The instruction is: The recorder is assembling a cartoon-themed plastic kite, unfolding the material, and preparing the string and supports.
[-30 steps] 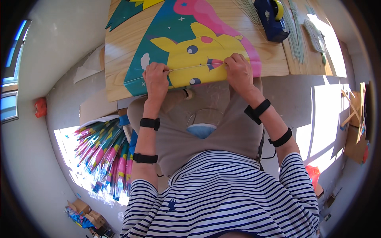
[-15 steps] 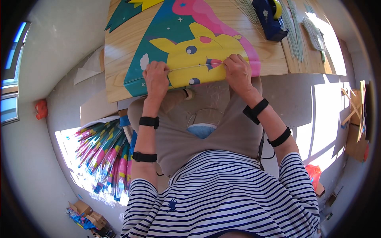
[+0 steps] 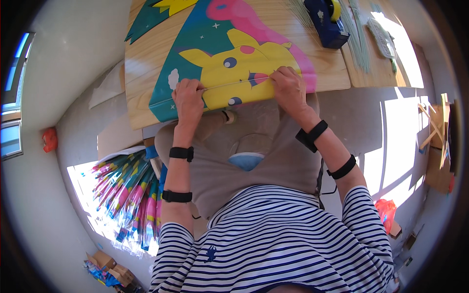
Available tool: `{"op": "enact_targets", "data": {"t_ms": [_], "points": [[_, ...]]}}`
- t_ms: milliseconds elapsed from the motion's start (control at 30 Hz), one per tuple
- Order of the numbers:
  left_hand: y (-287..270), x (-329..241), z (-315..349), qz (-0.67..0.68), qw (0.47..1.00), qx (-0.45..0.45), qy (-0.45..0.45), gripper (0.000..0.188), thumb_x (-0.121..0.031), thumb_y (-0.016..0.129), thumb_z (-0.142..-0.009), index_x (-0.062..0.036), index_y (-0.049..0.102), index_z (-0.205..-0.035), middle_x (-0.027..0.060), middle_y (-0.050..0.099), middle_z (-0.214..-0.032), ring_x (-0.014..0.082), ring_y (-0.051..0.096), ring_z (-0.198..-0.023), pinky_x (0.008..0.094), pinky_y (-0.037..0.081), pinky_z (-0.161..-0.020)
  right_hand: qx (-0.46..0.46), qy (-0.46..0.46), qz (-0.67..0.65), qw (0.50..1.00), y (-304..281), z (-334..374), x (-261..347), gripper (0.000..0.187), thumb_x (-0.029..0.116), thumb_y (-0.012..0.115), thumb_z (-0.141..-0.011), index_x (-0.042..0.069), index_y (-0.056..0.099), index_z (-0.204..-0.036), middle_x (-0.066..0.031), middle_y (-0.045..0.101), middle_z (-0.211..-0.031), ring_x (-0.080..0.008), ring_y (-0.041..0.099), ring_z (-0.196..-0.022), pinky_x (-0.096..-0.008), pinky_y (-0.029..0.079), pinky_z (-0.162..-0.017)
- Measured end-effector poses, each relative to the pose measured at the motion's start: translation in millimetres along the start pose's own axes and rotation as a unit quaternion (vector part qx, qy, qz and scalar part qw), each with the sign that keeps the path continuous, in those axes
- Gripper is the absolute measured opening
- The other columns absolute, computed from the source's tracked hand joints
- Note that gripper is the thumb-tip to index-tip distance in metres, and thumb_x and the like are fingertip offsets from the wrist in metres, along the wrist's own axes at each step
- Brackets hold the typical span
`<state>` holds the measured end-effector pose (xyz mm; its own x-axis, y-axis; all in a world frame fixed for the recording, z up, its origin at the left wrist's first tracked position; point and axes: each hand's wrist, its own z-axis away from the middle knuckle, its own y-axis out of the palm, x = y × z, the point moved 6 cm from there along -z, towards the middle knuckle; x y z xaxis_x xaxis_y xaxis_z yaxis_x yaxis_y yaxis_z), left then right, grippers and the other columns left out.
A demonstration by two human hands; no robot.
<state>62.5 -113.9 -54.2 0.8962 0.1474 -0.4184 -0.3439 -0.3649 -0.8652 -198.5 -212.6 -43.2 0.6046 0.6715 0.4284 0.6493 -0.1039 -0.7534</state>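
Observation:
A printed sheet [image 3: 259, 53], teal and pink with a large yellow cartoon figure, lies on the wooden table and reaches its near edge. Across its lower part runs a thin pale rod [image 3: 230, 84]. My left hand [image 3: 189, 102] is closed at the rod's left part, its fingertips pressed together on the sheet. On the other side my right hand [image 3: 291, 93] pinches the rod's right part beside the figure's mouth. The rod's ends are hidden by my fingers.
A dark blue tape dispenser [image 3: 322, 24] stands at the far right, near loose thin sticks [image 3: 359, 44] and a clear plastic box [image 3: 382, 39]. Another teal sheet [image 3: 149, 22] lies far left. Several wrapped colourful bundles [image 3: 129, 190] lie low at my left.
The whole view has shifted slightly, so the table appears a little further left and up. Both hands keep their places on the rod and sheet.

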Motion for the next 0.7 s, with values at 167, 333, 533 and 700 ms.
{"op": "enact_targets", "data": {"t_ms": [167, 333, 533, 700], "points": [[0, 5, 0, 0.017, 1.0, -0.003, -0.001, 0.01, -0.005, 0.07, -0.08, -0.0105, 0.065, -0.086, 0.0048, 0.057, -0.091, 0.0282, 0.055, -0.097, 0.044, 0.038, -0.09, -0.051, 0.074, -0.072, 0.993, -14, 4, -19, 0.008, 0.004, 0.065, -0.079, 0.007, 0.068, -0.085, -0.0102, 0.065, -0.086, -0.0328, 0.064, -0.084, -0.0423, 0.051, -0.071], [0, 4, 0, 0.011, 1.0, -0.002, 0.0, 0.009, -0.004, 0.069, -0.081, -0.0098, 0.065, -0.086, 0.0047, 0.058, -0.092, 0.0281, 0.055, -0.097, 0.0438, 0.038, -0.089, -0.034, 0.13, -0.029, 0.991, -20, 8, -47, 0.005, 0.008, 0.064, -0.081, 0.007, 0.068, -0.085, -0.0111, 0.066, -0.087, -0.0344, 0.064, -0.082, -0.0437, 0.05, -0.07], [1, 6, -1, 0.025, 1.0, 0.008, -0.004, 0.008, -0.004, 0.068, -0.081, -0.0093, 0.065, -0.086, 0.0049, 0.058, -0.091, 0.0283, 0.055, -0.097, 0.0438, 0.038, -0.088, 0.001, 0.159, -0.01, 0.987, -11, 4, -50, 0.004, 0.01, 0.064, -0.082, 0.007, 0.066, -0.083, -0.012, 0.066, -0.087, -0.0354, 0.064, -0.082, -0.0455, 0.049, -0.071], [0, 4, -1, 0.03, 1.0, 0.0, -0.003, 0.008, -0.005, 0.069, -0.08, -0.0097, 0.065, -0.085, 0.0052, 0.057, -0.09, 0.0285, 0.055, -0.096, 0.0435, 0.039, -0.087, 0.014, 0.155, 0.016, 0.988, -3, 2, -48, 0.003, 0.009, 0.063, -0.082, 0.007, 0.065, -0.084, -0.0131, 0.065, -0.088, -0.0362, 0.064, -0.083, -0.0463, 0.049, -0.07]]}}
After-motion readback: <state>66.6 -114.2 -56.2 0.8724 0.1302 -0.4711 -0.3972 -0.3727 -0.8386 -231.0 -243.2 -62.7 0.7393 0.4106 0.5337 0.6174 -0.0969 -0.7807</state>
